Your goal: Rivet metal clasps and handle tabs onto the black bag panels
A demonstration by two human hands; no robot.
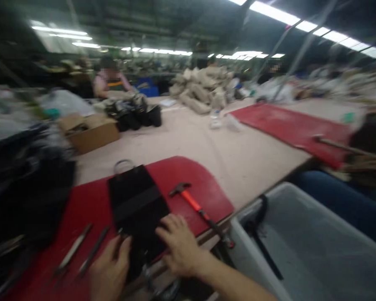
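Black piece [136, 200] between two hands on a red mat [191, 171]

One black piece lies ahead of and between the hands, flat, straight-edged and matt like cloth, with a band across it. The left hand [111, 265] is at its near left edge, fingers bent and thumb close to them; a small shiny bit shows at the fingertips, but whether it is gripped I cannot tell. The right hand [180, 246] is open, fingers spread over the piece's right edge.

Two slim tools [73, 247] lie left of the left hand, one paler than the other. Two hammers are in view: the orange hammer [192, 200], metal-headed, just beyond the right hand, and a pale-handled hammer [341, 145] far to its right, over a second red mat [288, 121] of smooth sheet. One metal ring [124, 166] shows past the piece's far edge. Right of the right hand is one grey plastic bin [313, 238], a black strap [266, 253] inside.

Beyond the hands, one cardboard box [95, 136] and a lumpy beige heap [203, 88] rest on the table [188, 138].

The bin and left forearm are cut off by the frame. Blur hides the tool tips, the metal parts below the right hand and the dark heap [25, 192] at left.
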